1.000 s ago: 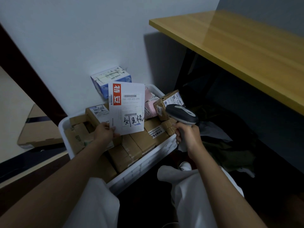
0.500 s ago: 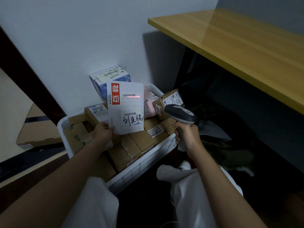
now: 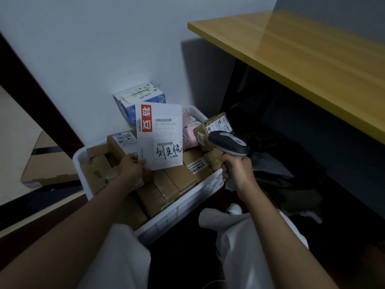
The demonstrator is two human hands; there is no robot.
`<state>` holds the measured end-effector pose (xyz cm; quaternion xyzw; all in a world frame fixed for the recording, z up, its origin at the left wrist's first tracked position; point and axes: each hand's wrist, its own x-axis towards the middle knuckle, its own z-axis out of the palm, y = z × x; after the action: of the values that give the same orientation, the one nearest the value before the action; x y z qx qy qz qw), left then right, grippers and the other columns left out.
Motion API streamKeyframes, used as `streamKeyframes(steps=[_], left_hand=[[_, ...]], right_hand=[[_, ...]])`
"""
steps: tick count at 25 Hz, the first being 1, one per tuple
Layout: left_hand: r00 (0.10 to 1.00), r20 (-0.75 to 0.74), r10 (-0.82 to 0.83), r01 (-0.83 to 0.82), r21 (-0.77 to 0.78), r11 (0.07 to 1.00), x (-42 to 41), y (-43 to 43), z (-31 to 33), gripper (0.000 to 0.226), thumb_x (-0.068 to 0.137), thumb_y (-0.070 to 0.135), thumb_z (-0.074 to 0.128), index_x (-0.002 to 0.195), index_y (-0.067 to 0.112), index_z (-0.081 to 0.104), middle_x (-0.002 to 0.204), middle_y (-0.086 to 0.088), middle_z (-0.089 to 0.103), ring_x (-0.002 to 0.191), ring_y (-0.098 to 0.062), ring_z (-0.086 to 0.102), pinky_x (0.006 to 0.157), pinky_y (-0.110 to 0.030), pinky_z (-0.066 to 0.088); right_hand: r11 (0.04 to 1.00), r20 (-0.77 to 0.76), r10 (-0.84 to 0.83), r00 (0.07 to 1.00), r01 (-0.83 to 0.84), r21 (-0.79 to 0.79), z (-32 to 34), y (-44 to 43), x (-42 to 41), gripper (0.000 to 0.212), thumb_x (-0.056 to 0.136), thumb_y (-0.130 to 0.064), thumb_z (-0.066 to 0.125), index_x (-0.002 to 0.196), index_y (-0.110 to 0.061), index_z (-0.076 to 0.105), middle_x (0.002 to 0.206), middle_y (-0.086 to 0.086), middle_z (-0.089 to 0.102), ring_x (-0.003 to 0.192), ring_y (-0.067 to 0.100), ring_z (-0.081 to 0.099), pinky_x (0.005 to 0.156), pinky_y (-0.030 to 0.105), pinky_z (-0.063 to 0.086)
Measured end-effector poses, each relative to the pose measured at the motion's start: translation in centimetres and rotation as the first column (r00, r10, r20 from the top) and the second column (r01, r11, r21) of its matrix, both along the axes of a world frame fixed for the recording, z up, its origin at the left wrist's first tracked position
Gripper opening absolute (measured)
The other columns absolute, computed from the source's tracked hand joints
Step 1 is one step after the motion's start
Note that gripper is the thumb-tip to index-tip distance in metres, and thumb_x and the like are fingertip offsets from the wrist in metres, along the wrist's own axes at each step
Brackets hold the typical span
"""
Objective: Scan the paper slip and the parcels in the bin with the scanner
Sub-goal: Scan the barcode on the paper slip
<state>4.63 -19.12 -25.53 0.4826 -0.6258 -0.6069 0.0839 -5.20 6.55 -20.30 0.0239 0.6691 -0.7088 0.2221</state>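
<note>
A yellow-topped table [image 3: 302, 59] juts over the right side, and below it a white bin [image 3: 187, 203] stands against the wall, packed with brown cardboard parcels [image 3: 166, 184]. Above the parcels, the left hand [image 3: 133, 165] pinches the lower left corner of the paper slip [image 3: 160, 138], held upright with its printed face toward the camera. Just right of it, the right hand [image 3: 235, 170] is wrapped tight round the handle of the scanner [image 3: 229, 142], whose head points toward the slip.

Bin [image 3: 188, 200] packed to the rim with parcels [image 3: 166, 185], no open gaps between them; access from above only, partly screened by paper slip [image 3: 161, 136] held upright; wall [image 3: 93, 49] close behind, yellow table [image 3: 302, 59] overhanging at right, dark floor clutter [image 3: 291, 184] beside bin
</note>
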Motion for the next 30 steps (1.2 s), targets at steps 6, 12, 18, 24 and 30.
streamKeyframes(steps=[6, 12, 18, 24, 30], left_hand=[[1.0, 0.004, -0.001, 0.001, 0.006, 1.0, -0.1, 0.0, 0.2, 0.028, 0.096, 0.002, 0.052, 0.124, -0.003, 0.049, 0.132, -0.027, 0.054, 0.081, -0.034, 0.065, 0.075, -0.037, 0.057], [1.0, 0.013, -0.021, 0.021, -0.007, 1.0, 0.0, 0.0, 0.1, 0.032, 0.097, 0.003, 0.052, 0.128, -0.004, 0.048, 0.133, -0.026, 0.055, 0.076, -0.031, 0.066, 0.083, -0.039, 0.056], [0.994, 0.075, -0.078, 0.082, -0.063, 0.995, 0.0, 0.3, 0.4, 0.035, 0.096, 0.005, 0.054, 0.13, -0.005, 0.049, 0.126, -0.026, 0.06, 0.064, -0.021, 0.061, 0.076, -0.038, 0.055], [0.927, 0.251, -0.279, 0.268, 0.08, 0.96, 0.5, 1.0, 0.0, 0.039, 0.096, 0.008, 0.055, 0.133, -0.002, 0.051, 0.131, -0.021, 0.059, 0.067, -0.019, 0.06, 0.054, -0.026, 0.054], [0.869, 0.344, -0.356, 0.329, 0.135, 0.935, 0.4, 1.3, -0.5, 0.036, 0.097, 0.005, 0.053, 0.132, -0.002, 0.049, 0.11, -0.017, 0.066, 0.038, -0.011, 0.061, 0.053, -0.026, 0.049]], right_hand=[[1.0, -0.014, -0.01, 1.0, 0.01, 0.015, 0.5, -0.1, 0.4, 0.033, 0.086, -0.002, 0.062, 0.058, -0.009, 0.046, 0.045, 0.004, 0.039, 0.035, 0.015, 0.031, 0.044, 0.026, 0.027], [1.0, 0.007, -0.011, 1.0, 0.011, -0.002, 0.7, -0.2, 0.4, 0.036, 0.086, -0.002, 0.063, 0.056, -0.011, 0.046, 0.045, 0.003, 0.039, 0.036, 0.015, 0.031, 0.046, 0.028, 0.025], [0.999, 0.0, -0.032, 1.0, 0.032, -0.007, 1.0, 0.1, 0.5, 0.034, 0.086, -0.002, 0.063, 0.059, -0.009, 0.044, 0.047, 0.004, 0.037, 0.038, 0.014, 0.031, 0.044, 0.027, 0.026], [0.998, 0.001, -0.062, 0.998, 0.062, 0.011, 0.9, -0.1, 0.4, 0.032, 0.086, -0.002, 0.063, 0.059, -0.009, 0.047, 0.046, 0.005, 0.039, 0.038, 0.016, 0.031, 0.046, 0.028, 0.026], [0.999, -0.025, -0.033, 0.999, 0.034, 0.025, 0.9, 0.1, 0.4, 0.028, 0.086, -0.003, 0.063, 0.061, -0.007, 0.051, 0.048, 0.006, 0.041, 0.039, 0.017, 0.033, 0.046, 0.028, 0.029]])
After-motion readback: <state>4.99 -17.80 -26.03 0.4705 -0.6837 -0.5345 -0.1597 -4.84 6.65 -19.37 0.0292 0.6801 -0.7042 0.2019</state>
